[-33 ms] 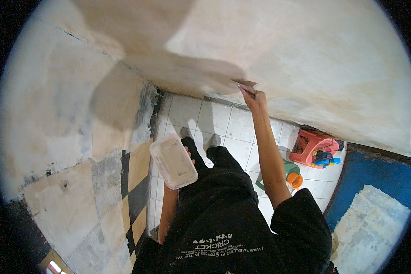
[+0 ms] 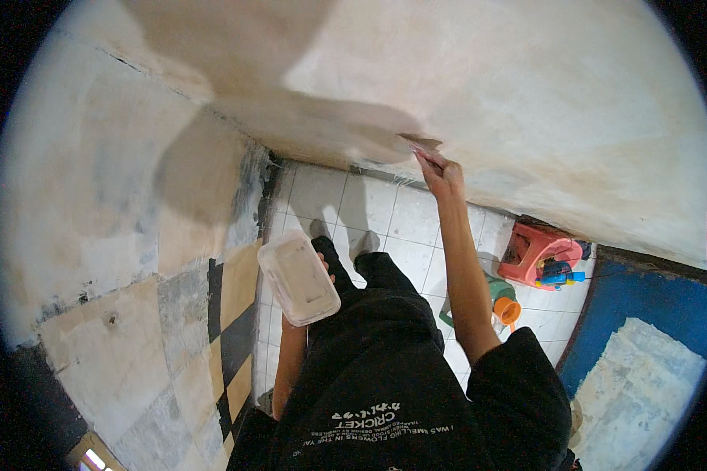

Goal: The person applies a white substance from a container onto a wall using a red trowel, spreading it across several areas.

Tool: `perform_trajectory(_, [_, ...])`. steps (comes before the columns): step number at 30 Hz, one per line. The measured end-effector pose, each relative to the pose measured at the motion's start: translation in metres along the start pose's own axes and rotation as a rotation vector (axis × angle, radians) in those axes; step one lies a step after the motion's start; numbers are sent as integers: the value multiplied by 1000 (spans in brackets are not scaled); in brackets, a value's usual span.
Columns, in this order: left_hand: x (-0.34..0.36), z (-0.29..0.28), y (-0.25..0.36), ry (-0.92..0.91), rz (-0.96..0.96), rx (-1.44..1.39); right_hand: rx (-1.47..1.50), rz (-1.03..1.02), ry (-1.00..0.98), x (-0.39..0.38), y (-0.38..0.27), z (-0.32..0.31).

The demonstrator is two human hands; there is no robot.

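Note:
My left hand (image 2: 327, 268) grips a shallow white rectangular plastic tub (image 2: 318, 316) from below, and mostly its fingertips show past the far edge. Inside the tub lies a smooth beige paste (image 2: 294, 271). With my right arm stretched forward, my right hand (image 2: 446, 179) is closed around a thin flat putty knife (image 2: 421, 142). Its blade lies against or very close to the patchy, pale plastered wall (image 2: 542, 86) ahead, low down near the floor. The tool's handle is mostly hidden by my fingers.
A red plastic stool (image 2: 530, 239) with a blue item (image 2: 558, 275) on or beside it stands on the white tiled floor (image 2: 408, 216) to the right. Nearer are an orange cup (image 2: 508, 311) and a green container (image 2: 498, 290). A blue panel (image 2: 644, 294) is far right; a checkered wall (image 2: 236, 330) is left.
My right hand and forearm have shifted very slightly to the right. The tub in my left hand stays in place.

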State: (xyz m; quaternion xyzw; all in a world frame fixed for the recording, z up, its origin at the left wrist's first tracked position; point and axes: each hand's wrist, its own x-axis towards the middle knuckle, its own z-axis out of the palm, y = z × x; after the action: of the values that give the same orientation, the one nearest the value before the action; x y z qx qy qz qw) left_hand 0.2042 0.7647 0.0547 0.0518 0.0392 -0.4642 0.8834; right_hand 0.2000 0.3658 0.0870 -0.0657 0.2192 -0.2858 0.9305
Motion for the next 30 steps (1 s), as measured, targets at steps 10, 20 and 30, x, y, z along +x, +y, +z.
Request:
perform_trajectory(10, [13,23,-13,2,17,-28,-180,-124,220,27,-23,-102])
perform_trajectory(20, [12,7,-4,44,15,-77,-66,-302,56,-83,-56,16])
perform_trajectory(30, [23,-16,1,-109,-53,-57,-332,-174,220,-43,-70,-81])
